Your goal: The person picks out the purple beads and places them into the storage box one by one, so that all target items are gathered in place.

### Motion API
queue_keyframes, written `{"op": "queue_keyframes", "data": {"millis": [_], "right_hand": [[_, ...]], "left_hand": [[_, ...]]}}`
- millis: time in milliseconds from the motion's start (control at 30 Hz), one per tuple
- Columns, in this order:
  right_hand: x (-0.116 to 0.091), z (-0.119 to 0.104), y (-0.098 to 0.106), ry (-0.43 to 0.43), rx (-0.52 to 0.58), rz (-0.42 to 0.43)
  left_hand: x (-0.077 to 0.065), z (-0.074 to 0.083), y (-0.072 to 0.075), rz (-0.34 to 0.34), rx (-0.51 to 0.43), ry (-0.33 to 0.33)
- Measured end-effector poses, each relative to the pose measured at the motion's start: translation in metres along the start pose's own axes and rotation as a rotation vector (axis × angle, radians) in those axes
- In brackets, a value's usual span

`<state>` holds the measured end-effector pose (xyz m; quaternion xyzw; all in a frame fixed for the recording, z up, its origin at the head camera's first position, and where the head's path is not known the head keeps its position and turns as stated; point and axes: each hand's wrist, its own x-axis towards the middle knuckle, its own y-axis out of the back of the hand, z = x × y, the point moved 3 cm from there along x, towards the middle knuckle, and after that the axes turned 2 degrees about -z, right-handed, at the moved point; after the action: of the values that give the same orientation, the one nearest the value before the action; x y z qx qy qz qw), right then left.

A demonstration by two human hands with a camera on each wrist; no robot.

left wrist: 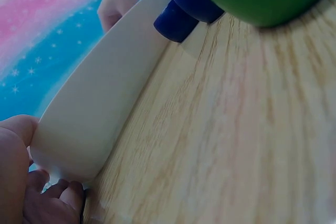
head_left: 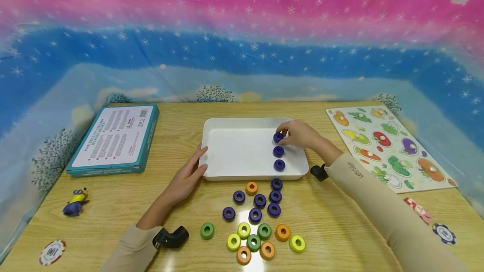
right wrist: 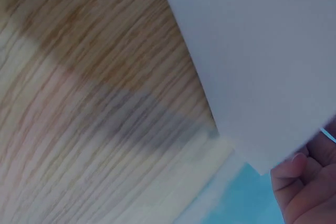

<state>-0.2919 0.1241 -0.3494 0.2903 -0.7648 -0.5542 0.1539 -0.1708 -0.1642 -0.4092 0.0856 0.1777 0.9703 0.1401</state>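
The right arm comes in from the lower right in a beige sleeve and stretches forward and leftward, its forearm crossing the right wall of the white tray so that the right hand is over the tray's right end. Its wrist slopes down toward the tray, and thumb and fingers are drawn narrow, pinching a purple ring at the far end of a short column; two more purple rings sit in line on the near side of it, inside the tray. From the right wrist the fingers show curled beyond the tray's rim, the ring itself hidden there. The left arm angles up from the bottom, and the left hand grips the tray's left side, thumb and fingertips spread apart along the rim; the left wrist view shows fingers bent against the tray's corner. A black wrist camera is strapped at the left cuff. Between the forearms, loose rings in purple, orange, green and yellow lie on the desk, close to the tray's near wall.
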Motion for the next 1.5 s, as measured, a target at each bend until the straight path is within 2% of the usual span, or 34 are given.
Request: {"op": "queue_keyframes", "data": {"millis": [233,633,767,967,1100,1233,1333,1500], "right_hand": [[0.001,0.002,-0.004,-0.059,-0.014,-0.044],[0.002,0.004,-0.006,-0.096,0.005,-0.113],[-0.001,0.003,-0.001,-0.085,0.041,-0.093],[-0.017,-0.007,0.012,0.027,0.100,0.011],[-0.039,-0.023,0.015,0.139,0.162,0.028],[-0.064,-0.040,0.010,0.219,0.250,-0.041],[-0.079,-0.050,-0.002,0.240,0.309,-0.121],[-0.097,-0.061,-0.025,0.250,0.424,-0.234]], "left_hand": [[0.000,-0.002,-0.002,0.010,0.006,-0.009],[0.000,-0.003,-0.002,0.006,0.012,0.003],[0.001,-0.003,-0.002,0.001,0.014,0.007],[-0.002,0.011,0.000,-0.006,0.007,0.008],[-0.004,0.021,0.000,-0.004,-0.011,0.007],[-0.002,0.012,0.001,-0.005,0.012,0.002],[0.000,0.002,0.001,0.003,0.021,0.001],[0.001,-0.002,0.001,0.015,0.008,0.003]]}}
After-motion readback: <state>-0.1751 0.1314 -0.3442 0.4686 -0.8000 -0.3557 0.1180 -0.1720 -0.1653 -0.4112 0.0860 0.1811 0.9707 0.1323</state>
